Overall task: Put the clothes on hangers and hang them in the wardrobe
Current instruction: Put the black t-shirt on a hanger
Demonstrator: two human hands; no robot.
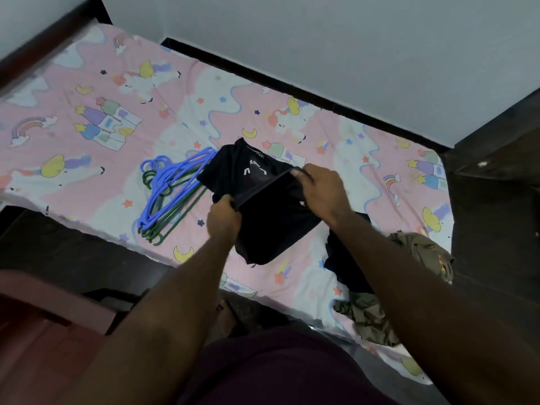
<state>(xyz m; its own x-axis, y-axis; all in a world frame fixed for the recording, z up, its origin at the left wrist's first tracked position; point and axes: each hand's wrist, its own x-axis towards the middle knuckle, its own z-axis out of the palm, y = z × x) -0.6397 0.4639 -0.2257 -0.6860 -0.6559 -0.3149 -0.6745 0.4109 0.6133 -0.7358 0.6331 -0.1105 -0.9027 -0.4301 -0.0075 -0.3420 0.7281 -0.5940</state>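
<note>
black garment [271, 211] held over bed [96, 141] near front edge, left hand [223, 219] and right hand [323, 194] apart, each pinching one edge, likely spreading it open for hanger; hangers [169, 190] stacked just beside, within reach.

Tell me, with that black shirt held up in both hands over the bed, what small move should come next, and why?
Probably free the left hand and reach for a hanger from the pile of blue and green hangers just to its left. Both hands, with the right hand, pinch the stretched edge of the black shirt, and no hanger is in it yet. More clothes wait on the bed.
</note>
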